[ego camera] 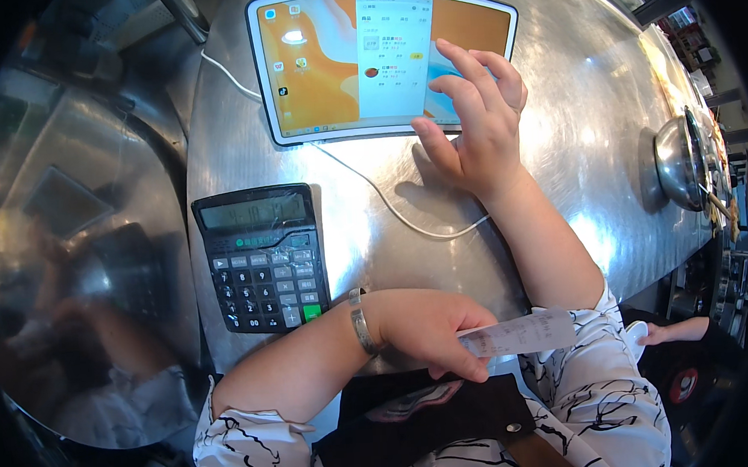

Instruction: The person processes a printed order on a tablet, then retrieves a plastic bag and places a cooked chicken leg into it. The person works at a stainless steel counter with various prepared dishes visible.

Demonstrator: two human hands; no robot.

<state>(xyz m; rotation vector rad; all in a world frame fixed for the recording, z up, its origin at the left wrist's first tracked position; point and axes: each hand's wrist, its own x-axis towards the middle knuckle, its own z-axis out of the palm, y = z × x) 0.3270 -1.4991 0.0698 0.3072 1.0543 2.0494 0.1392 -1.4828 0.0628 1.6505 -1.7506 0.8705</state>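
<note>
My left hand (436,332), with a silver bangle (361,321) on its wrist, rests at the counter's near edge and grips a printed paper slip (524,333). Raised over the lower right part of a tablet (312,70), my right hand (482,111) has its fingers spread and holds nothing. Whether a fingertip touches the screen, I cannot tell. The tablet is lit and shows an app window over an orange background. A black desk calculator (263,259) lies beside my left forearm, below the tablet.
A white cable (378,198) runs across the steel counter (363,260) below the tablet, and another leaves its left side. At the far right stands a metal bowl (678,163) with a utensil handle by it. Another person's hand (656,334) holds a white object at the lower right.
</note>
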